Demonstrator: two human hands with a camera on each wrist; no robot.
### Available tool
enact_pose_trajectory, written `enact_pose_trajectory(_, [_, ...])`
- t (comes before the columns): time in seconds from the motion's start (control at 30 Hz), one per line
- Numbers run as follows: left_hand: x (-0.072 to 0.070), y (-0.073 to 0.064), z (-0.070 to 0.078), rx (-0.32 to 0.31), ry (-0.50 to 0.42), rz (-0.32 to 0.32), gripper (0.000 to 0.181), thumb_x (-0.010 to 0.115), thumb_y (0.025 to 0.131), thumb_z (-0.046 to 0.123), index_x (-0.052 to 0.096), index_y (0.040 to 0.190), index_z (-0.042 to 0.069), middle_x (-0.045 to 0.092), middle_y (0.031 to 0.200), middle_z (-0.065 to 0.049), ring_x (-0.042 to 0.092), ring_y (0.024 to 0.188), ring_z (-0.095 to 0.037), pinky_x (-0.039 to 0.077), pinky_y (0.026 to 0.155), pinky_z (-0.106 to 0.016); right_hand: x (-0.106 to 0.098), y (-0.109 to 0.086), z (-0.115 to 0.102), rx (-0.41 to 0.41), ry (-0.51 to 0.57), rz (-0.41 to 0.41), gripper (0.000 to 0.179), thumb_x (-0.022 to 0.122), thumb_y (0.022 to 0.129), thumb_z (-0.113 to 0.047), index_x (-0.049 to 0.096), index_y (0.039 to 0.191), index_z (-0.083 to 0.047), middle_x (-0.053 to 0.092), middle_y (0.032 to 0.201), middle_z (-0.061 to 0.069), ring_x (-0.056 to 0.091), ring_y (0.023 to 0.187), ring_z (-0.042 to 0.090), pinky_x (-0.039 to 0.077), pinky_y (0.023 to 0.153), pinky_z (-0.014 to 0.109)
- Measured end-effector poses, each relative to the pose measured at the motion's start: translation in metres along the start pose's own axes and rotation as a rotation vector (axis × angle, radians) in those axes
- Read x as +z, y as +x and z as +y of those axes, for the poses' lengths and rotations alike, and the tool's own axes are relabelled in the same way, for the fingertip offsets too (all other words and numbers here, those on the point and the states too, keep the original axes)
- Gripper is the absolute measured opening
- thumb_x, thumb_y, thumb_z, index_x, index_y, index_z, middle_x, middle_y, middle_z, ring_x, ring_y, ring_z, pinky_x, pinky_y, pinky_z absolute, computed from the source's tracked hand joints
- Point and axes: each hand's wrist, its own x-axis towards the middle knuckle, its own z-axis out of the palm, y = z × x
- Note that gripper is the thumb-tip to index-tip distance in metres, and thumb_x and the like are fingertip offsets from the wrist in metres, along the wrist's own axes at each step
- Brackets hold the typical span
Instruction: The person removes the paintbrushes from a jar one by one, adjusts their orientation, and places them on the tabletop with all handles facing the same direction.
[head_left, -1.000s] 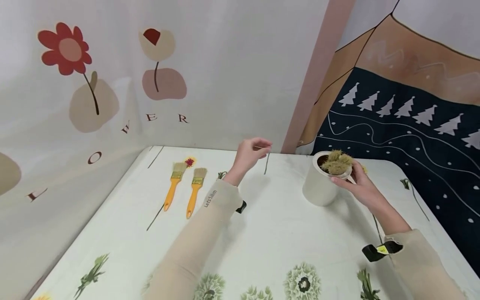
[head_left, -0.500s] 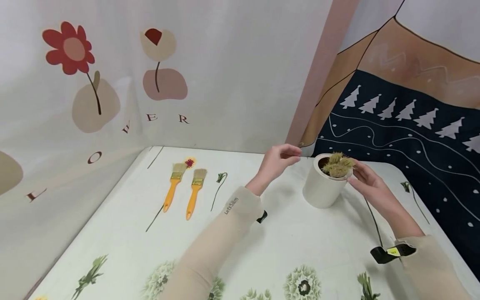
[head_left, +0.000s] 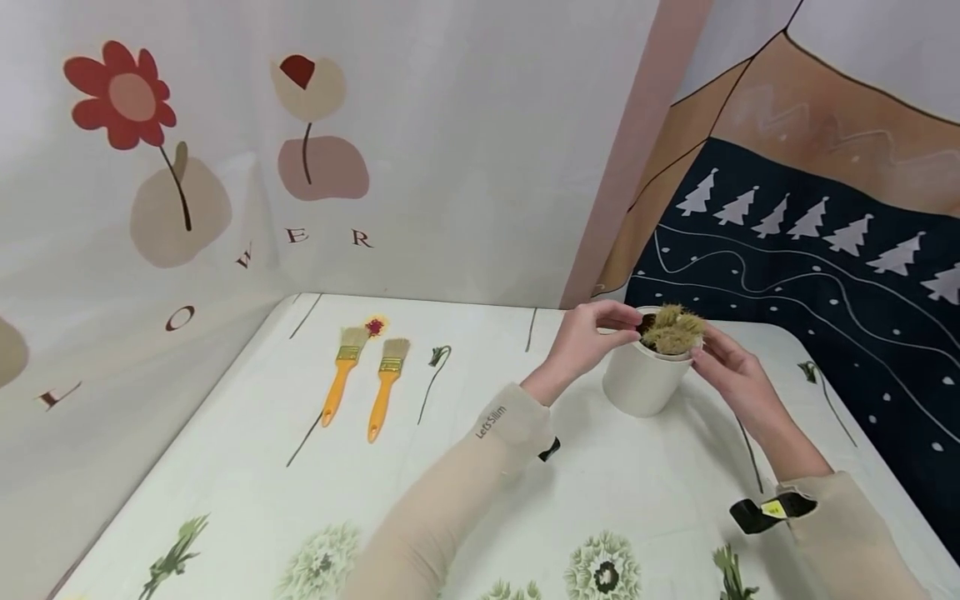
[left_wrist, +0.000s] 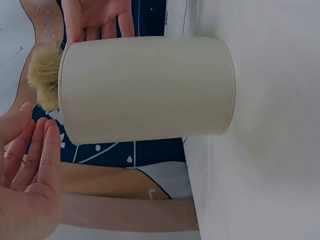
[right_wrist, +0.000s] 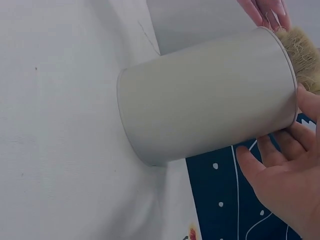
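Note:
A cream-white cylindrical container [head_left: 645, 383] stands upright on the table, with fuzzy straw-coloured tufts [head_left: 675, 331] rising above its rim. Whatever carries the tufts is hidden inside. My left hand [head_left: 592, 337] is at the container's left rim, thumb apart from the fingers, its fingertips close to the tufts; in the left wrist view this hand [left_wrist: 30, 175] holds nothing. On the opposite side, my right hand [head_left: 738, 371] rests against the container. The right wrist view shows that hand's thumb [right_wrist: 307, 102] at the rim and its loosely bent fingers at the side.
Two flat paintbrushes [head_left: 341, 383] with orange handles lie side by side on the table [head_left: 495, 467] at left. Its white cover is printed with flowers and stems. A cloth wall [head_left: 450, 167] stands close behind, and a dark blue tree-print cloth [head_left: 810, 233] hangs at right.
My left hand has travelled right, from the middle of the table to the container's rim. The right hand has slid slightly outward along the rim. The container has stayed almost in place.

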Motion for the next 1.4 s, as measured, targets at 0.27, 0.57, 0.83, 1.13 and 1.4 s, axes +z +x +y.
enact_pose_trajectory(0.27, [0.012,0.003,0.004,0.049,0.128,-0.008,0.023,0.075,0.088,0.012,0.072,0.111,0.012,0.075,0.110,-0.003,0.072,0.099,-0.008,0.053,0.079,-0.006,0.001,0.000,-0.004,0.044,-0.023,-0.016,0.070,0.047,0.105,-0.041,0.014,0.161,-0.017,0.015,0.167,0.014,0.036,0.141,0.002,0.044,0.095,0.002])
enact_pose_trajectory(0.57, [0.022,0.007,0.009,0.077,0.420,0.042,0.012,0.073,0.091,0.019,0.074,0.103,0.018,0.077,0.101,0.006,0.071,0.090,-0.002,0.049,0.074,-0.001,0.000,0.000,-0.007,0.052,-0.027,-0.022,0.070,0.046,0.105,-0.043,0.013,0.161,-0.018,0.013,0.168,0.015,0.030,0.149,0.018,0.043,0.095,0.001])
enact_pose_trajectory(0.83, [0.021,0.007,0.007,0.075,0.336,0.094,0.005,0.073,0.091,0.019,0.075,0.096,0.018,0.077,0.096,0.005,0.072,0.088,-0.005,0.048,0.069,-0.001,0.000,0.001,-0.007,0.047,-0.018,-0.029,0.071,0.046,0.105,-0.040,0.012,0.161,-0.013,0.013,0.166,0.020,0.032,0.149,0.015,0.044,0.095,0.002])
enact_pose_trajectory(1.13, [0.018,0.009,0.005,0.108,0.248,0.111,0.006,0.072,0.092,0.020,0.073,0.097,0.017,0.077,0.095,0.004,0.072,0.089,-0.007,0.048,0.067,-0.004,-0.002,-0.001,-0.006,0.045,-0.037,-0.044,0.067,0.044,0.106,-0.043,0.012,0.161,-0.022,0.009,0.169,0.004,0.019,0.154,0.030,0.042,0.094,0.000])
enact_pose_trajectory(1.4, [0.020,0.011,0.006,0.103,0.214,0.078,0.006,0.067,0.096,0.017,0.066,0.101,0.014,0.073,0.106,0.000,0.072,0.099,-0.011,0.051,0.074,-0.005,-0.001,0.000,-0.006,0.024,-0.031,-0.045,0.067,0.045,0.105,-0.043,0.014,0.161,-0.022,0.011,0.169,0.004,0.023,0.154,0.026,0.042,0.094,0.000])
